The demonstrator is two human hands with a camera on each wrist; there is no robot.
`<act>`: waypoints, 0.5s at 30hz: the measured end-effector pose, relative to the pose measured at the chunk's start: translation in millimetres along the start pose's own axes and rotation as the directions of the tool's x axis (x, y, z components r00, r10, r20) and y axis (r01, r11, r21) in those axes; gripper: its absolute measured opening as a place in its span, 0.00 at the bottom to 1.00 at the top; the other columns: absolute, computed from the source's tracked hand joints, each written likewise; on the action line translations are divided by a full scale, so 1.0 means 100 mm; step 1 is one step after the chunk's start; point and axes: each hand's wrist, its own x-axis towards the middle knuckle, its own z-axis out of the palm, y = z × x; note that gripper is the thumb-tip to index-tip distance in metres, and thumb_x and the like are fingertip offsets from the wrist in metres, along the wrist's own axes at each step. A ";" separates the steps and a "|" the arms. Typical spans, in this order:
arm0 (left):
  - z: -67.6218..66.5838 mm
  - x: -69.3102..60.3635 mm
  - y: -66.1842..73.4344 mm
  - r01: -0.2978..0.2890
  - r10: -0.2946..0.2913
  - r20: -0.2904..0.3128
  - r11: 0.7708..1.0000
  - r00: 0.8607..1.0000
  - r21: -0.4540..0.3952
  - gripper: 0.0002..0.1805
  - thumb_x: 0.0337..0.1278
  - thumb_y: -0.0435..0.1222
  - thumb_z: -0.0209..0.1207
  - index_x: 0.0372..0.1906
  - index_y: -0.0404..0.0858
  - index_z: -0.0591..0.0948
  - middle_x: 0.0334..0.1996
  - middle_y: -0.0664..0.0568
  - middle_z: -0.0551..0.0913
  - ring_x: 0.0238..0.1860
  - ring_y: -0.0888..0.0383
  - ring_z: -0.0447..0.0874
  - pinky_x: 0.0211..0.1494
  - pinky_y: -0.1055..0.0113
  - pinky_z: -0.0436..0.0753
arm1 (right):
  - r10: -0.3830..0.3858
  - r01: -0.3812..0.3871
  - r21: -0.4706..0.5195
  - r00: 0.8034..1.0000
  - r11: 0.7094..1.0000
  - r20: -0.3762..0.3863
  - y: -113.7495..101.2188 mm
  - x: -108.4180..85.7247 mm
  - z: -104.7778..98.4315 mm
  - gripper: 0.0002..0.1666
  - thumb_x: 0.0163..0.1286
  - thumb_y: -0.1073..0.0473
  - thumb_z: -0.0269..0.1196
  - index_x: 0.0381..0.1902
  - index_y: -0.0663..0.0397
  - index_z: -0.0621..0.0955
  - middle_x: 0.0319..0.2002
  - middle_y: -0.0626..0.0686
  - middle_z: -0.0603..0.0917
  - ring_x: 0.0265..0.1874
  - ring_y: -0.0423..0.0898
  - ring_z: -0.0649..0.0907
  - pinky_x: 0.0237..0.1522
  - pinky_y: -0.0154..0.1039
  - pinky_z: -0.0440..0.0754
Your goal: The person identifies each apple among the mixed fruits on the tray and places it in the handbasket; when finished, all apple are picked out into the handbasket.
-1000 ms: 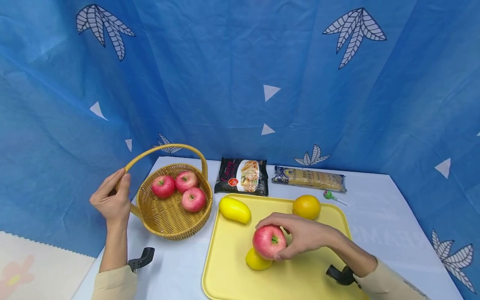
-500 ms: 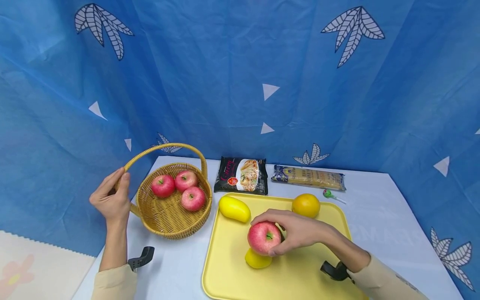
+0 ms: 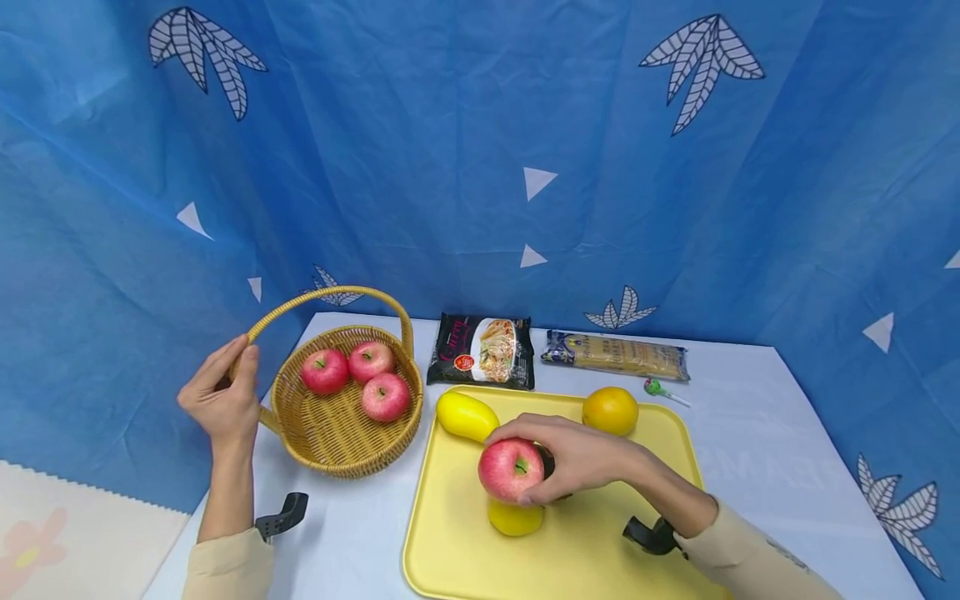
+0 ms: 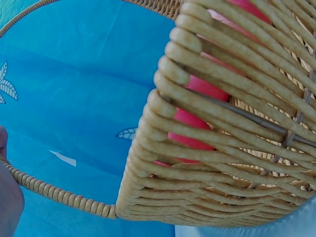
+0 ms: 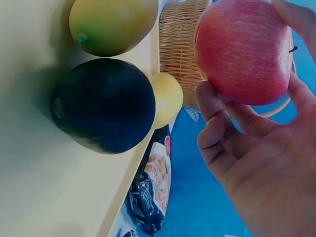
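In the head view my left hand point(image 3: 223, 396) grips the arched handle point(image 3: 330, 292) of a wicker basket point(image 3: 348, 468), which stands on the table at left. Three red apples point(image 3: 386, 397) lie inside it. Over the yellow tray point(image 3: 450, 558), my right hand point(image 3: 573, 454) holds another red apple point(image 3: 510, 471) between thumb and fingers. The right wrist view shows this apple raised clear of the tray. A lemon point(image 3: 515, 518) lies just below it, partly covered. A dark, rounded fruit point(image 5: 103, 106), mostly hidden under the hand in the head view, rests on the tray.
A yellow mango point(image 3: 467, 417) and an orange point(image 3: 611, 411) sit along the tray's back edge. Behind the tray lie a black noodle packet point(image 3: 482, 352), a clear pack of dry noodles point(image 3: 615, 356) and a lollipop point(image 3: 656, 387). A blue curtain point(image 3: 420, 167) hangs behind the table.
My right hand has moved left across the tray with the apple in it, and slightly toward the back. The left hand keeps its hold on the basket handle without visible movement.
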 end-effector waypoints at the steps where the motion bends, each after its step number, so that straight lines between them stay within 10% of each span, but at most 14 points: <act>1: -0.01 0.00 -0.02 -0.001 0.001 -0.002 1.000 1.000 0.000 0.10 0.48 0.17 0.67 0.38 0.16 0.84 0.34 0.41 0.90 0.19 0.69 0.78 0.25 0.82 0.77 | 0.001 -0.001 -0.001 1.000 1.000 -0.001 0.00 0.01 0.01 0.38 0.58 0.40 0.73 0.66 0.19 0.72 0.61 0.33 0.75 0.55 0.38 0.77 0.55 0.39 0.82; 15: 0.03 0.00 0.03 -0.007 0.007 -0.009 1.000 1.000 -0.005 0.10 0.48 0.18 0.67 0.38 0.16 0.84 0.35 0.41 0.90 0.20 0.69 0.79 0.26 0.82 0.77 | -0.039 0.035 -0.099 0.999 0.995 -0.038 -0.02 0.18 0.04 0.37 0.60 0.34 0.70 0.66 0.14 0.70 0.60 0.32 0.75 0.54 0.36 0.76 0.53 0.38 0.83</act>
